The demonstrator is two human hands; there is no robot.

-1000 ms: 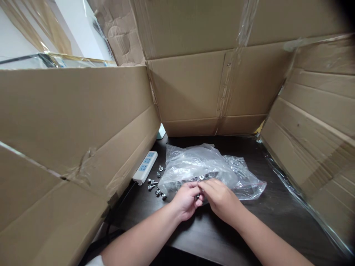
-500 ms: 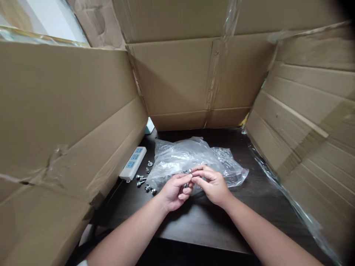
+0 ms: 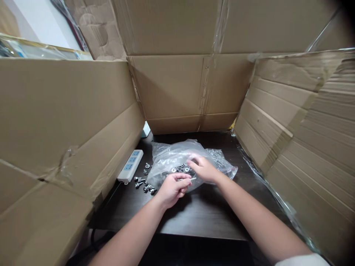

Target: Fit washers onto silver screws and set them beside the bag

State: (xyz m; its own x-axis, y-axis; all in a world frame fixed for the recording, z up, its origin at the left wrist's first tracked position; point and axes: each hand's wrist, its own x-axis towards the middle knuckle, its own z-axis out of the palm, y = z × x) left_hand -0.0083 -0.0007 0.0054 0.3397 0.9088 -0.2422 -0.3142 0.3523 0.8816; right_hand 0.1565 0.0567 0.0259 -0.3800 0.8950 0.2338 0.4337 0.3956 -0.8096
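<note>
My left hand (image 3: 174,188) is closed in a pinch on a screw (image 3: 193,178), whose thin shank points right past the fingertips; its head is hidden by the fingers. Just beyond, a clear plastic bag (image 3: 169,159) lies with small metal washers (image 3: 186,169) and other dark hardware in its mouth. Over these, my right hand (image 3: 204,168) reaches with thumb and fingers apart, some fingertips hard to see against the plastic. Left of the bag, several bolts with washers on them (image 3: 139,182) lie loose on the dark table (image 3: 205,218).
A white power strip (image 3: 130,166) lies along the left cardboard wall (image 3: 69,107). Cardboard also stands at the back (image 3: 172,88) and on the right (image 3: 277,125). A small white object (image 3: 145,129) sits in the back left corner. The table's front edge is close to my forearms.
My right hand has parted from the left and moved forward over the bag's metal parts. My left hand keeps the screw, its shank now showing. The view has shifted slightly.
</note>
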